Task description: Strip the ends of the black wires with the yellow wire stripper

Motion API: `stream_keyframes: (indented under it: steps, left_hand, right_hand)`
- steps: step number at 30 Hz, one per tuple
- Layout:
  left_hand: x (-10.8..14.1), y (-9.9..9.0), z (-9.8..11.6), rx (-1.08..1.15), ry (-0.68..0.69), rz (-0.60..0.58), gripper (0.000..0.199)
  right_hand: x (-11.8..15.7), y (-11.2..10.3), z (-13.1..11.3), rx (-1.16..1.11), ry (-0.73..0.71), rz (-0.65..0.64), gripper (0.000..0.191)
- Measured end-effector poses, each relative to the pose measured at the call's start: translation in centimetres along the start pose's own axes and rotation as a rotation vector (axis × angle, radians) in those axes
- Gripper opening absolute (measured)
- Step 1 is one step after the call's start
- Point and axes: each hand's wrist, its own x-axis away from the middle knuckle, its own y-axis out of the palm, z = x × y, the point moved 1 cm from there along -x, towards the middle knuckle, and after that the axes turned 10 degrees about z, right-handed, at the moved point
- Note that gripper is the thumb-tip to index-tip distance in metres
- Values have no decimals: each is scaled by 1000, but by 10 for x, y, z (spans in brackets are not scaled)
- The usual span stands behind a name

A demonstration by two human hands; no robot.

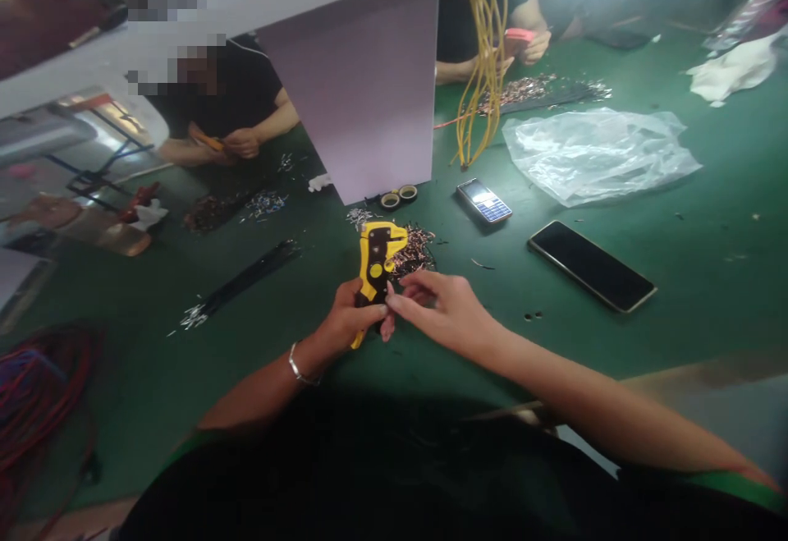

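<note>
My left hand [348, 319] is closed around the grip of a yellow-and-black wire stripping plier [375, 266], which stands with its head pointing away from me. My right hand [443, 307] is next to the tool's lower part, fingertips against it. Anything thin between those fingers is hidden or too small to tell. Just behind the tool's head lies a heap of cut, coppery wire pieces [414, 250]. A silver bangle [300, 365] circles my left wrist.
The green work mat [492, 344] holds a smartphone [591, 266], a keypad phone [483, 200], a plastic bag [594, 155], tape rolls [399, 196] and scrap piles. A red cable coil [37, 410] lies at left. Co-workers sit opposite, one with yellow wires [483, 57], behind a pale panel [357, 81].
</note>
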Motion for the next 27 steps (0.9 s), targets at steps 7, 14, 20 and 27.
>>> stream_keyframes:
  steps: [7, 14, 20, 27]
  left_hand:
    - [5, 14, 1, -127, 49, 81, 28]
    - [8, 22, 1, -267, 51, 129, 21]
    - [1, 18, -5, -303, 57, 171, 16]
    - [-4, 12, -13, -221, 10, 170, 26]
  right_hand:
    - [10, 44, 11, -373, 360, -112, 31]
    - [14, 59, 25, -463, 407, -52, 33]
    - [11, 61, 24, -428, 400, -23, 25]
    - [2, 62, 25, -404, 388, -44, 25]
